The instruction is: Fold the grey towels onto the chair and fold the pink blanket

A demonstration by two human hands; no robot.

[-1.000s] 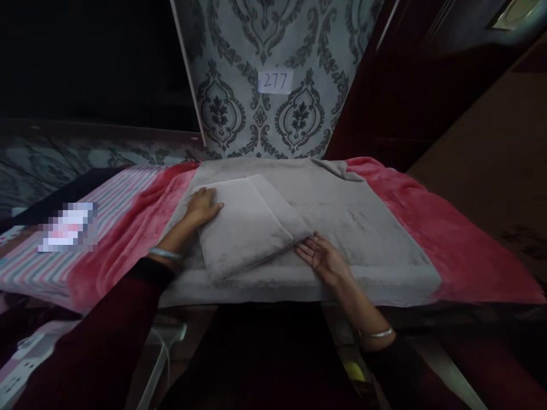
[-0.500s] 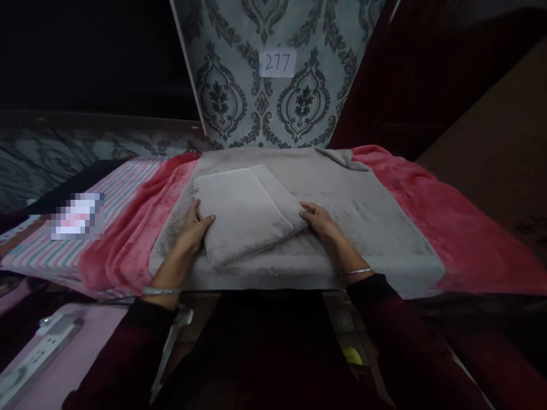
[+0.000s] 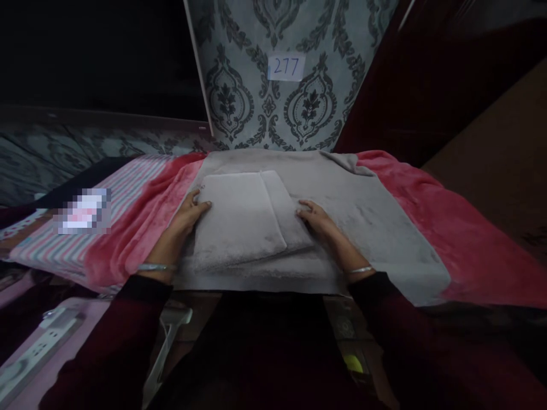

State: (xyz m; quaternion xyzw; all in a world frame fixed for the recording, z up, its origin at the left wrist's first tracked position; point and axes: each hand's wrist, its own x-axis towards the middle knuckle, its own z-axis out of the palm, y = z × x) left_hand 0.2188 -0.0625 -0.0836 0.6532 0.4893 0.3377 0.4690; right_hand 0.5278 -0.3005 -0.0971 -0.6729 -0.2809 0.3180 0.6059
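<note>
A folded grey plush cloth (image 3: pixel 239 216) lies in front of me, one flap stepped out along its right side. A small dark mark shows at its upper left corner. My left hand (image 3: pixel 190 213) is closed at the cloth's left edge, thumb on top and the other fingers partly hidden at the side. At the right edge, my right hand (image 3: pixel 316 219) has its fingers bent and pressed against the flap. Under the folded cloth, a larger grey plush cloth (image 3: pixel 367 228) is spread out, its far right corner turned over.
Red plush fabric (image 3: pixel 461 239) lies on both sides of the grey cloth. Further left are striped fabric (image 3: pixel 47 250) and a blurred-out item (image 3: pixel 85 210). A power strip (image 3: pixel 43 347) sits at lower left. Behind stands a patterned wall with a paper label (image 3: pixel 286 66) reading 277.
The folded cloth has turned slightly and now lies flatter and squarer to me. My left hand has moved a little up and left with its edge. The view has shifted slightly.
</note>
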